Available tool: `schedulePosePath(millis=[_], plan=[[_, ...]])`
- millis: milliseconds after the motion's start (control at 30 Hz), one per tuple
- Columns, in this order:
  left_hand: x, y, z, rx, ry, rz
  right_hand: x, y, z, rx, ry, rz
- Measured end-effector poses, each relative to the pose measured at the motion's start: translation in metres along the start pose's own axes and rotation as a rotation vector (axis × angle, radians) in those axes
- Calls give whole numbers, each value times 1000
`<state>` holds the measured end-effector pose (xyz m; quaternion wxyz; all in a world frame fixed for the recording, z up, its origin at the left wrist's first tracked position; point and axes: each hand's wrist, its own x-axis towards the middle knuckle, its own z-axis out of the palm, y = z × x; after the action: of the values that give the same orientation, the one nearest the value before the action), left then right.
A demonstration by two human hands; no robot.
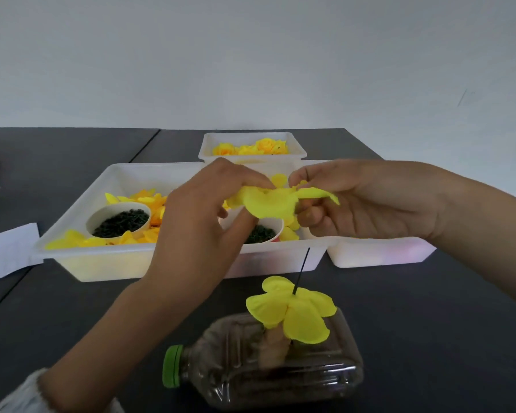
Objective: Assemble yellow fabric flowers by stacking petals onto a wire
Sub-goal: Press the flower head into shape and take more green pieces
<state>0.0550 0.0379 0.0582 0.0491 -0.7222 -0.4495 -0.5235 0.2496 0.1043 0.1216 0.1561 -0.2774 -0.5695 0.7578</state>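
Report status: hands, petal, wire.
Left hand and right hand both pinching a yellow fabric petal layer. Thin black wire upright below, one yellow petal layer already threaded. Nothing blocking.

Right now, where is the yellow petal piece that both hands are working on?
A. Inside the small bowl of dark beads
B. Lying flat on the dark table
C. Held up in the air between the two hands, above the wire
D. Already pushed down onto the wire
C: the left hand and right hand pinch the petal piece aloft, above the wire, which carries another petal layer.
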Motion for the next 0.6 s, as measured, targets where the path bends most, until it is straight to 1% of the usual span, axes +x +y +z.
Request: schedulePosePath(millis=[33,67,100,133,200,233,300,333,367,467,533,600], plan=[[2,3,-1,-60,20,-61,-3,2,0,-4,12,15],[4,7,-2,-119,39,-122,-6,4,-1,-36,60,28],[6,9,-4,-198,34,-184,-8,5,-4,-103,136,18],[9,11,-7,-308,-11,-253,-11,5,-7,-212,224,-20],[15,12,-13,-541,-211,-431,-17,7,-11,-492,358,-143],[16,13,-15,-628,-309,-517,-20,8,-10,-614,358,-211],[15,14,-14,-683,-432,-606,-24,13,-5,-767,271,-347],[14,17,-13,-688,-466,-621,-25,17,-4,-786,252,-385],[12,20,-11,-707,-477,-649,-24,20,-3,-766,271,-394],[4,24,-7,-791,-437,-755,-20,27,-6,-633,363,-341],[-2,24,-8,-748,-440,-748,-17,31,-9,-542,374,-276],[-10,24,-9,-685,-428,-708,-15,35,-13,-434,336,-206]])
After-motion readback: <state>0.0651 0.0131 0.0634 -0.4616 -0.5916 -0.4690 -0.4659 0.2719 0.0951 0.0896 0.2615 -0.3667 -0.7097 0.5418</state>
